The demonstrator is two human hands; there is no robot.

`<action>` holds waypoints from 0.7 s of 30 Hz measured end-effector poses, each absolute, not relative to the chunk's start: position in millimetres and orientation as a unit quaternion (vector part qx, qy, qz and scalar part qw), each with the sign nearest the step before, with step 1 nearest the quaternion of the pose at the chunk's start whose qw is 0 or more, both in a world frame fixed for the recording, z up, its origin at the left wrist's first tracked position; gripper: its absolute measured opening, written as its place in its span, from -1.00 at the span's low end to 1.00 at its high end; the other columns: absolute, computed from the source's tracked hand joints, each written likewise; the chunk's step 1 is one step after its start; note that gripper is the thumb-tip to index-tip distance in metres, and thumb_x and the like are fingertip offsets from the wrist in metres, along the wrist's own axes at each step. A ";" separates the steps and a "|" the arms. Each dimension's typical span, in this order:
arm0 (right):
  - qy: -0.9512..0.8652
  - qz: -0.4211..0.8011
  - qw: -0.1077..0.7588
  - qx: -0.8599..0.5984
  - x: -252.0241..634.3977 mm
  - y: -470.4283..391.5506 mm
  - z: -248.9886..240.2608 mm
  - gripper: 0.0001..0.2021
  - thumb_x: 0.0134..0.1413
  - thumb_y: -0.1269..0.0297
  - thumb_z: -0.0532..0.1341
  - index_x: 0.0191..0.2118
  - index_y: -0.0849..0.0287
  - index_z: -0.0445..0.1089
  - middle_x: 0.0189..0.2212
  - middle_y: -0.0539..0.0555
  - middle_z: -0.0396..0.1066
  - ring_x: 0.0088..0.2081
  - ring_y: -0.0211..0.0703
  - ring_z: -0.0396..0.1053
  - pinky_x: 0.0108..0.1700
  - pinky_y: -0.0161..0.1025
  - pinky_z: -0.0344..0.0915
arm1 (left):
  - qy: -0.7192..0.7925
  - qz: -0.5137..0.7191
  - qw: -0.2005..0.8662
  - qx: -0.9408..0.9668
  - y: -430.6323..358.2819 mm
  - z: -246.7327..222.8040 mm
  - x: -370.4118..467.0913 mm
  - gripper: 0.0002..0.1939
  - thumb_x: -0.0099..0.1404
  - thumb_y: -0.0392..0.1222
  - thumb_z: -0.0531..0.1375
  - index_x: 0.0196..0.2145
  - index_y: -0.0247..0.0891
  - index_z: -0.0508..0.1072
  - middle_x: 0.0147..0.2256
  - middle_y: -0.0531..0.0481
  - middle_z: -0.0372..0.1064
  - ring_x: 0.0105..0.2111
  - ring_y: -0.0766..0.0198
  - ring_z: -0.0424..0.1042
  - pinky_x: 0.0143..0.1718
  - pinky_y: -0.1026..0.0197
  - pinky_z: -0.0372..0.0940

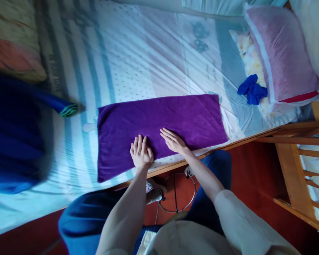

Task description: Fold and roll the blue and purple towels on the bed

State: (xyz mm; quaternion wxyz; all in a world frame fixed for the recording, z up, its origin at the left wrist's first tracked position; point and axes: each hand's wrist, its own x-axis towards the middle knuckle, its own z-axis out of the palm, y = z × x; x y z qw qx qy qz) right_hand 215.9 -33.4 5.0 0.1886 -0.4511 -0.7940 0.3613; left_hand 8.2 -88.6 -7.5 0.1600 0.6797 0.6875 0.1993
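Note:
A purple towel (pixel 159 117) lies spread out in a long rectangle on the bed, close to its front edge. My left hand (pixel 141 151) rests palm down on the towel's lower middle, fingers stretched forward and slightly apart. To its right, my right hand (pixel 173 141) lies flat on the same towel, its fingers straight and pointing up and left. Neither hand grips the cloth. Light creases run across the towel's left end, while the right part looks smoother.
Beneath the towel is a striped, patterned bedsheet (pixel 162 53). Dark blue fabric (pixel 13 134) is piled at the left, beside a rolled blue cloth with a green end (pixel 68 109). A crumpled blue cloth (pixel 252 90) lies by a pink pillow (pixel 284 49). A wooden rail (pixel 295 140) stands at right.

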 end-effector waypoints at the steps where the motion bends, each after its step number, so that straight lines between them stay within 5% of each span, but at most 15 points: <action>1: -0.792 0.351 0.189 -0.463 233.1 -31.6 6.7 -0.46 0.37 0.43 0.00 0.41 0.22 0.20 0.42 0.14 0.14 0.48 -0.11 -0.01 0.52 0.02 -0.01 | 0.688 0.199 0.162 0.679 -88.9 -6.2 8.6 -0.29 0.36 -0.23 0.03 0.45 -0.16 0.08 0.43 -0.20 0.04 0.46 -0.09 -0.05 0.40 -0.35 -0.07; 12: -0.751 0.229 0.136 -0.605 418.2 -27.1 29.6 -0.46 0.37 0.34 -0.01 0.41 0.21 0.21 0.43 0.12 0.12 0.49 -0.11 -0.05 0.52 0.05 -0.10 | 0.690 0.196 0.140 0.682 -89.8 -7.0 9.0 -0.28 0.36 -0.25 0.02 0.45 -0.13 0.08 0.42 -0.22 0.08 0.44 -0.10 0.00 0.37 -0.36 -0.01; 21: -0.750 0.177 0.096 -0.630 468.8 -17.7 31.8 -0.42 0.36 0.29 -0.06 0.44 0.30 0.13 0.44 0.17 0.09 0.48 -0.08 -0.03 0.51 0.02 -0.05 | 0.694 0.166 0.149 0.684 -90.1 -7.6 7.7 -0.26 0.36 -0.24 0.02 0.47 -0.16 0.03 0.44 -0.20 0.03 0.46 -0.08 -0.06 0.40 -0.34 -0.05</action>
